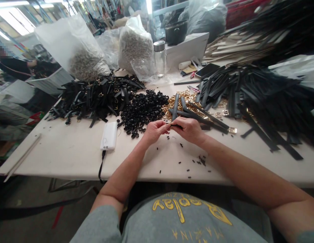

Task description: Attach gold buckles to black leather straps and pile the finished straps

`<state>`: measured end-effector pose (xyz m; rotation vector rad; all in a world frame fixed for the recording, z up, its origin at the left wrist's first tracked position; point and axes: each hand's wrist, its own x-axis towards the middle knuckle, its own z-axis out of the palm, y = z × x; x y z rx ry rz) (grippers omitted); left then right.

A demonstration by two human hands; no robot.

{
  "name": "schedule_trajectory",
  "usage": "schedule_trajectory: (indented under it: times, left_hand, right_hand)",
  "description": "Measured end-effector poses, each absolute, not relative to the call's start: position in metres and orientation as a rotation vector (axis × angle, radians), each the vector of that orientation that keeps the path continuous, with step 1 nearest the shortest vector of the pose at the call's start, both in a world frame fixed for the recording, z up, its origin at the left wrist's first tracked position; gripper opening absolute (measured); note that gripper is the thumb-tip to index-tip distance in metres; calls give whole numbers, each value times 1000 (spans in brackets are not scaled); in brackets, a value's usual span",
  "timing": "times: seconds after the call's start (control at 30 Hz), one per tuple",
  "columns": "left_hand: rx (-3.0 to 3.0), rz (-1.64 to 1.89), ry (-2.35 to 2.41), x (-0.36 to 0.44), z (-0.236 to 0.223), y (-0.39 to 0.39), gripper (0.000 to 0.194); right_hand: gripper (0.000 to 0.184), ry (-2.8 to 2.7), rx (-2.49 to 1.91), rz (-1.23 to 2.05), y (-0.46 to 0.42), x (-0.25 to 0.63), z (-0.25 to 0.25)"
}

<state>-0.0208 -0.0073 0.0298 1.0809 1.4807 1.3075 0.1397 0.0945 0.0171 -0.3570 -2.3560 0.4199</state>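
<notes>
My left hand (pixel 157 131) and my right hand (pixel 188 130) meet just above the table, fingertips pinched together. Between them is a short dark strap (pixel 177 126), mostly hidden by my fingers; a small bit at the left fingertips is too small to make out. Right behind the hands lie several black straps (pixel 210 118), one with a gold buckle (pixel 232 130) at its end. A heap of gold buckles (pixel 183 99) sits beyond these, and a pile of black loops (pixel 144 109) is close to my left hand. Small black pieces (pixel 202 160) are scattered nearer to me.
Buckled black straps (pixel 96 96) are heaped at the left, loose straps (pixel 263 98) at the right. A white power bank (pixel 108 135) with a cable lies left of my arm. Behind stand filled plastic bags (pixel 135 45) and a glass jar (pixel 160 60). A person (pixel 15 65) is at far left.
</notes>
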Motion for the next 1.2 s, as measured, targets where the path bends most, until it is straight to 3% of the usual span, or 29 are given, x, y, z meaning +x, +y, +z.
schedule_trajectory:
  times: [0.23, 0.43, 0.7, 1.0, 1.2]
  left_hand:
    - [1091, 1356, 1968, -76, 56, -59, 37]
    - [1136, 659, 2619, -113, 47, -115, 27]
    - [1204, 602, 2554, -105, 35, -106, 32]
    - [1341, 593, 2467, -101, 38, -92, 18]
    - [1240, 937, 2187, -88, 31, -61, 30]
  right_hand:
    - [16, -2429, -438, 369, 100, 142, 15]
    - [12, -2417, -493, 354, 102, 143, 20]
    - [10, -2412, -507, 332, 104, 141, 15]
    - [12, -2431, -531, 377, 106, 140, 13]
    - [13, -2415, -498, 395, 105, 139, 11]
